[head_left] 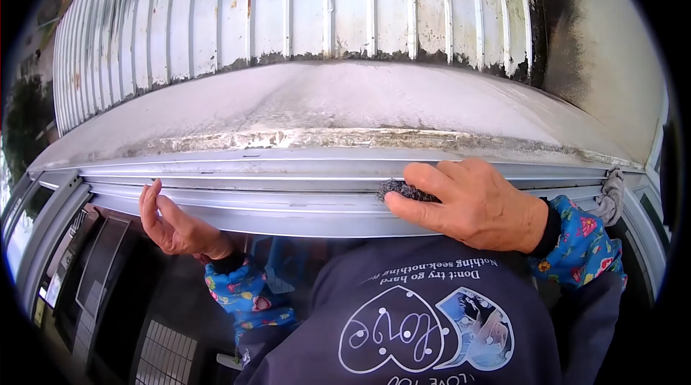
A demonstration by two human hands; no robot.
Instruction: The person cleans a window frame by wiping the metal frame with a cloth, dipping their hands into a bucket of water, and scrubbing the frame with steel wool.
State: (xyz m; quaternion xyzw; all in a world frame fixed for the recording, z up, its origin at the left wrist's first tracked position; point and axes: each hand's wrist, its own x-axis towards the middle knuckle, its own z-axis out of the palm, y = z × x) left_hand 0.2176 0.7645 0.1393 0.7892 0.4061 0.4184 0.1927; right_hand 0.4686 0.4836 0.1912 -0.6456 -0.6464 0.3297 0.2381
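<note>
My right hand (471, 205) grips a dark grey steel wool scrubber (403, 189), its thumb and fingers closed round it. The scrubber sits on the silver window track (317, 201), right of the middle. Over the left part of the track is my left hand (173, 223), with its fingers apart and slightly curled and nothing in it. Whether its fingertips touch the rail I cannot tell. Part of the scrubber is hidden under my right fingers.
A grey rag (611, 198) hangs over the track's right end. Beyond the track lies a stained concrete ledge (338, 100), then a rusty corrugated metal sheet (309, 10). Window frames stand at the left (54, 219) and right (648, 230) ends.
</note>
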